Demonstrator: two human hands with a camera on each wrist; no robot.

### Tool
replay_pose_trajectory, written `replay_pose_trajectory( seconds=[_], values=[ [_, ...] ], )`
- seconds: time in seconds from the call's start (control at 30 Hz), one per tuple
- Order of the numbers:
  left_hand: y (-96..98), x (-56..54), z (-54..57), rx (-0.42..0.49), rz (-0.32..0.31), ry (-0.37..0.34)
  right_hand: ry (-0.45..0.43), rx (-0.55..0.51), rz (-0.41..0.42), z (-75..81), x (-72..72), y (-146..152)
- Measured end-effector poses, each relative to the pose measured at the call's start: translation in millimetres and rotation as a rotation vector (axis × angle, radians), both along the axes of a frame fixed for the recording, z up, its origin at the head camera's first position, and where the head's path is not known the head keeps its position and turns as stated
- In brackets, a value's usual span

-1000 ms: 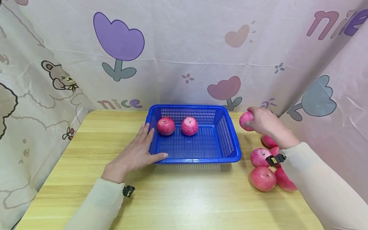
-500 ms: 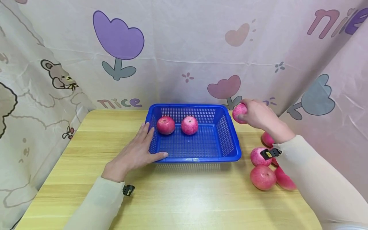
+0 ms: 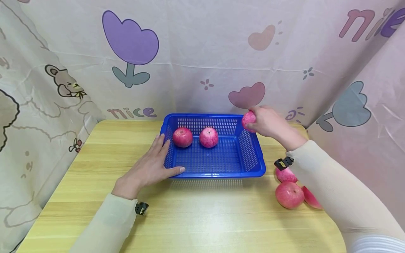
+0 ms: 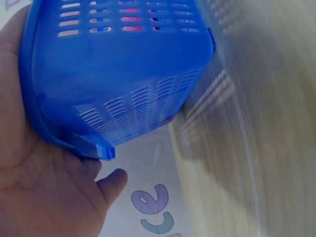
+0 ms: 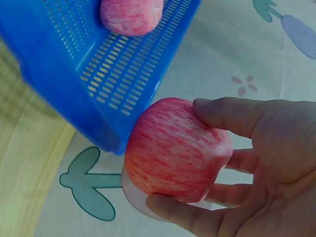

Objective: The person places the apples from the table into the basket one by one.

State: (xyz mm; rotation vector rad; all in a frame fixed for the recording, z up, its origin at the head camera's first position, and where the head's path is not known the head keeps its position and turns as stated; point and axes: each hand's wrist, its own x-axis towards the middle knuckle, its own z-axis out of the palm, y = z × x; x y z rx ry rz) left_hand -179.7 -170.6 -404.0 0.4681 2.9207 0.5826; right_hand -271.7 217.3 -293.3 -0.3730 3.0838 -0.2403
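My right hand (image 3: 269, 123) holds a pink-red apple (image 5: 177, 150) between thumb and fingers, over the back right corner of a blue plastic basket (image 3: 215, 175). Inside the basket, toward its left and middle, sit a red apple (image 3: 182, 137) and a paler pink apple (image 3: 209, 137). My left hand (image 3: 147, 170) rests with spread, fairly straight fingers along the basket's left rim, the thumb over the front left corner. From the left wrist view, its palm (image 4: 44, 192) lies against the rim.
Several more apples lie on the wooden table (image 3: 190, 218) right of the basket, among them a red apple (image 3: 289, 195) and a mottled pink apple (image 3: 286, 174); my right sleeve (image 3: 335, 189) partly covers the group. A patterned curtain (image 3: 196, 52) hangs behind the table.
My right hand has carried its apple left and slightly upward in the head view, from beside the basket to its back right corner. The left hand and basket have stayed put.
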Motion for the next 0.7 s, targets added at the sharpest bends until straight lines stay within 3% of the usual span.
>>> replay_pose_trajectory(
  seconds=[0.4,0.7],
  values=[
    [-0.2,0.7,-0.2,-0.005,0.0,0.004,0.015,-0.005,0.159,-29.2,-19.3,-18.7],
    [0.3,0.3,-1.4,-0.005,0.003,0.009,-0.052,0.012,0.188,-46.1,-21.3,-26.8]
  ],
)
